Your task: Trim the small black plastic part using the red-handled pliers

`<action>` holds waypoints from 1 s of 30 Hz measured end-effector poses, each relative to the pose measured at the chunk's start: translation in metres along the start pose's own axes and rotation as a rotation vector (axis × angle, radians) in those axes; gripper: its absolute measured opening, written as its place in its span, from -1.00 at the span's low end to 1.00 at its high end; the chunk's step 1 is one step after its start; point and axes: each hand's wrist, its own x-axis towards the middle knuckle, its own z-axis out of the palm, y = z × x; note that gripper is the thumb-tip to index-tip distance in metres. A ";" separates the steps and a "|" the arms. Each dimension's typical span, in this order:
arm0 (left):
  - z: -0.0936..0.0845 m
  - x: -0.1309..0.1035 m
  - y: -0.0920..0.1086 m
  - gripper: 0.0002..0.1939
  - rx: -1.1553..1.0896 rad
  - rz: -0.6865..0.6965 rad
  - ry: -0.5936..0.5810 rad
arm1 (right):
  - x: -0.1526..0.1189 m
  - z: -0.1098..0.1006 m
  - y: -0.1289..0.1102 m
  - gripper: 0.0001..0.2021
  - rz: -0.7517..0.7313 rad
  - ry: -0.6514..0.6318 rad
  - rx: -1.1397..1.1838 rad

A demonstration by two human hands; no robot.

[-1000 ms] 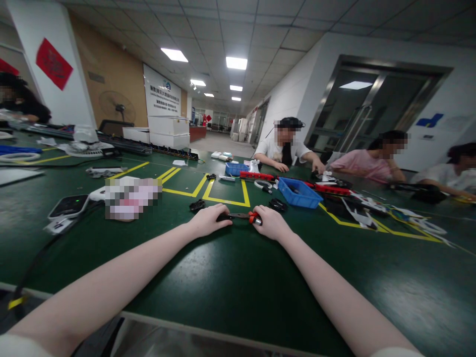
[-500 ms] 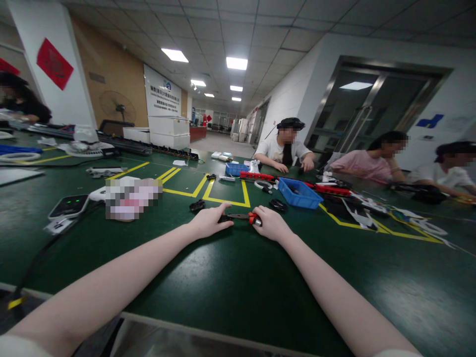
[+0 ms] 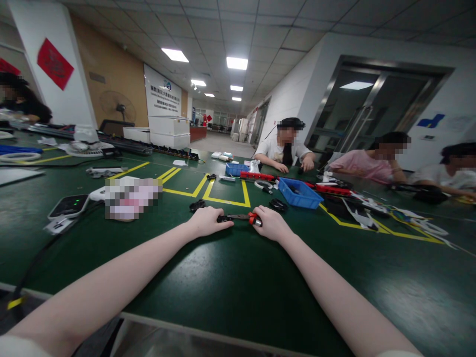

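Observation:
Both my arms reach forward over a dark green table (image 3: 230, 277). My right hand (image 3: 272, 223) grips the red handles of a pair of pliers (image 3: 243, 217), whose metal jaws point left. My left hand (image 3: 207, 221) lies on the table at the jaw end and pinches a small black part (image 3: 222, 218) against the tip. Two more small black parts lie just beyond the hands, one (image 3: 197, 205) to the left and one (image 3: 277, 204) to the right.
A blue bin (image 3: 298, 193) stands behind the hands, with red bars (image 3: 327, 188) and yellow floor-tape lines (image 3: 223, 200) around it. A white charger (image 3: 69, 206) with a cable sits at the left. Three people work across the table at the right.
My hands and the pliers have barely moved. The people across the table have shifted their heads and hands slightly.

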 end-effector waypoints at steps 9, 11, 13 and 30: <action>-0.001 0.001 0.000 -0.43 -0.012 0.020 -0.028 | 0.000 0.000 -0.001 -0.80 -0.008 0.023 -0.017; 0.000 0.001 -0.001 -0.44 -0.022 0.022 -0.028 | 0.000 0.000 -0.001 -0.80 -0.011 0.026 -0.019; 0.000 0.000 -0.002 -0.47 -0.036 0.028 -0.031 | 0.000 0.000 -0.001 -0.80 -0.015 0.025 -0.020; -0.001 -0.002 -0.002 -0.53 -0.042 0.043 -0.005 | 0.002 0.000 0.001 -0.83 -0.018 -0.004 -0.015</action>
